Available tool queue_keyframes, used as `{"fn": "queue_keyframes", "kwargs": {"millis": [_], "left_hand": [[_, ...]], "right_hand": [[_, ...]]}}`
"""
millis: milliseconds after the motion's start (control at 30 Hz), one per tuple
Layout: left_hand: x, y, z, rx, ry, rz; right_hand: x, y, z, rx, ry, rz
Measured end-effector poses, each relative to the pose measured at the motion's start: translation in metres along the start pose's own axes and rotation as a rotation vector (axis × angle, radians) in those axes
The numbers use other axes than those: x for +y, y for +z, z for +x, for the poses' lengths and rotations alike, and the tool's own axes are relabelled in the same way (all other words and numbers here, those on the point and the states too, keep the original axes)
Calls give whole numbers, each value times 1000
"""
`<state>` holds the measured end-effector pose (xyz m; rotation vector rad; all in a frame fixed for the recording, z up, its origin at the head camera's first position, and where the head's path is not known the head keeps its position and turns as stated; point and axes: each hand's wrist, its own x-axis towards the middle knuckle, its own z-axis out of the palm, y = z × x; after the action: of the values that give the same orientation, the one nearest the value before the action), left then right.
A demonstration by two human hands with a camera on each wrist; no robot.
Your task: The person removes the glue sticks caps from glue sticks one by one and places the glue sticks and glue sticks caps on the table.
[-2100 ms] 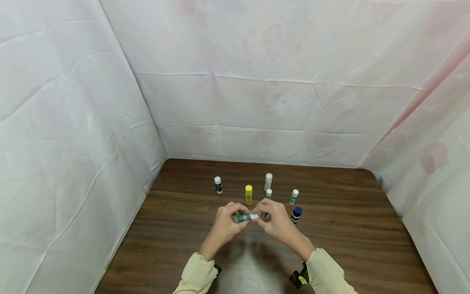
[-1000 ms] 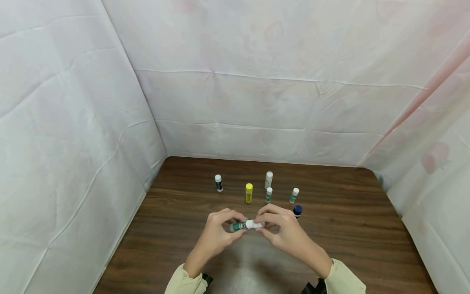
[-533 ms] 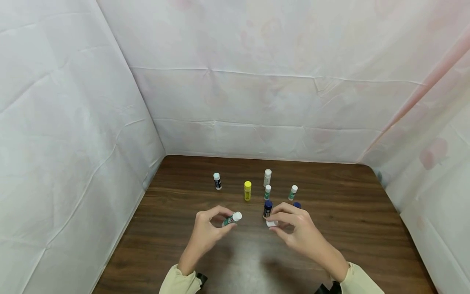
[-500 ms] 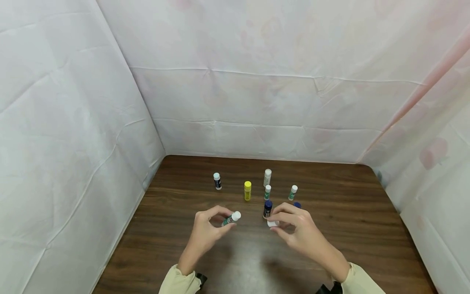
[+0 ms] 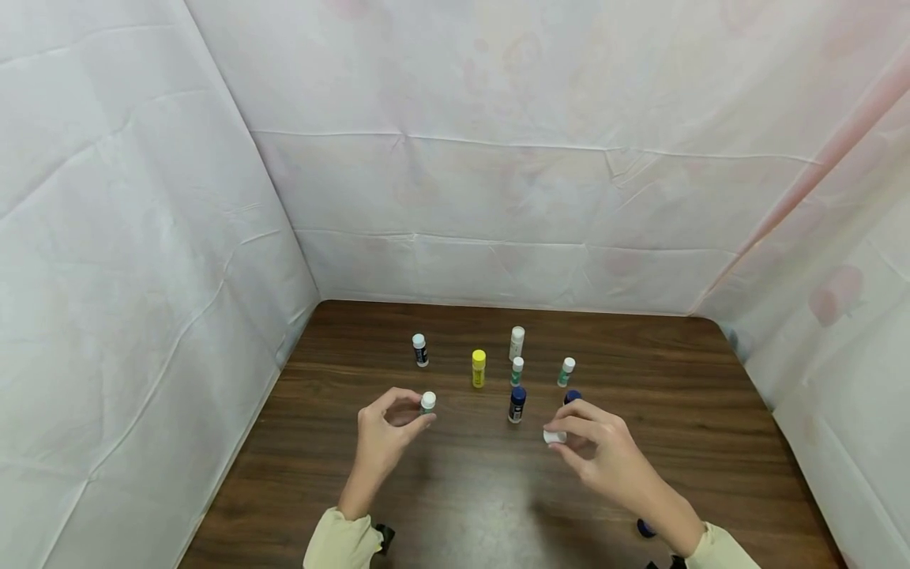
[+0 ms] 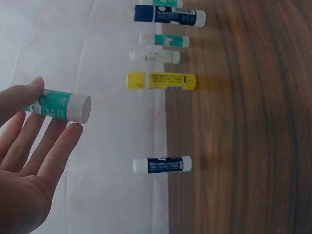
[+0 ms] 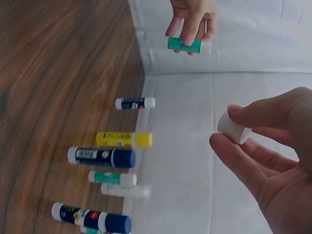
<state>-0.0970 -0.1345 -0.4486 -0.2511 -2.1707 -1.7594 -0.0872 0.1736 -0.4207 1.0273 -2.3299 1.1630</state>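
Note:
My left hand (image 5: 384, 431) pinches a green-and-white glue stick (image 6: 53, 105) between thumb and fingers, raised over the table with its white end up. Apart from it, on the right, my right hand (image 5: 604, 446) pinches a short white cap (image 7: 233, 127) between thumb and fingertips. Between the hands and slightly farther back stands a dark blue glue stick (image 5: 517, 405). Another blue-capped glue stick (image 7: 92, 218) is just behind my right hand, mostly hidden by it in the head view.
Farther back stand a yellow glue stick (image 5: 479, 369), a navy one with white cap (image 5: 420, 350), a white one (image 5: 517, 344), and two green ones with white caps (image 5: 517, 371). A dark blue round object (image 5: 645, 528) lies by the right forearm. White cloth (image 5: 455, 197) walls the brown table (image 5: 341, 332).
My hands have drawn apart, and the white cap has come off the green glue stick. The stick has moved left and turned upright; the cap has moved right.

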Motion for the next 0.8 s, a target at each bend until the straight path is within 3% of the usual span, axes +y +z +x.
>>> {"fn": "queue_keyframes", "kwargs": {"millis": [433,800], "left_hand": [[-26,-5,9,63,-77,-81],[-43,-7,18,92,-136,-59]], "right_hand": [[25,-14,-25,8,82,-62],[43,-15,-42,-1,162,-88]]}}
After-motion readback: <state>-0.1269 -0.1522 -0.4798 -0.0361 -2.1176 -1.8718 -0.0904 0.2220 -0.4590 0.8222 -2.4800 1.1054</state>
